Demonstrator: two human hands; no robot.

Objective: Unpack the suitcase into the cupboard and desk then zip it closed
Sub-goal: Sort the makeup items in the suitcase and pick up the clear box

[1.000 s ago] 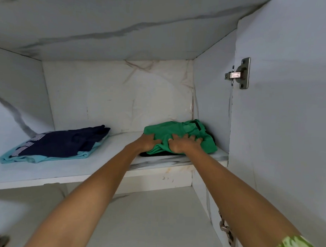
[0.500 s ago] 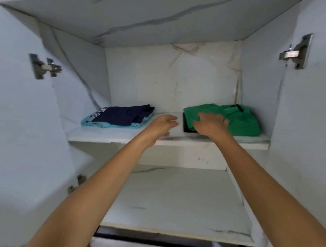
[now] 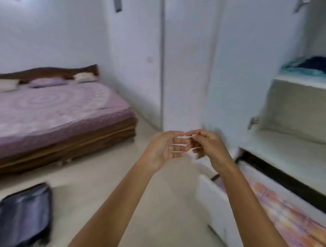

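Both hands empty, held together mid-frame, fingertips near touching. Left hand (image 3: 164, 147) palm up, fingers loosely curled; right hand (image 3: 206, 146) fingers bent, nothing pinched as far as motion blur allows.

Suitcase (image 3: 20, 214) on floor, bottom-left corner, well apart from both hands, down and left of them. Dark, lying flat; long axis unclear, partly cut off by frame edge.

Left hand nearer to it.

Cupboard (image 3: 297, 102) at right, open; folded navy/teal garment (image 3: 312, 68) on upper shelf.

Likely next: reach down-left to suitcase for further item.
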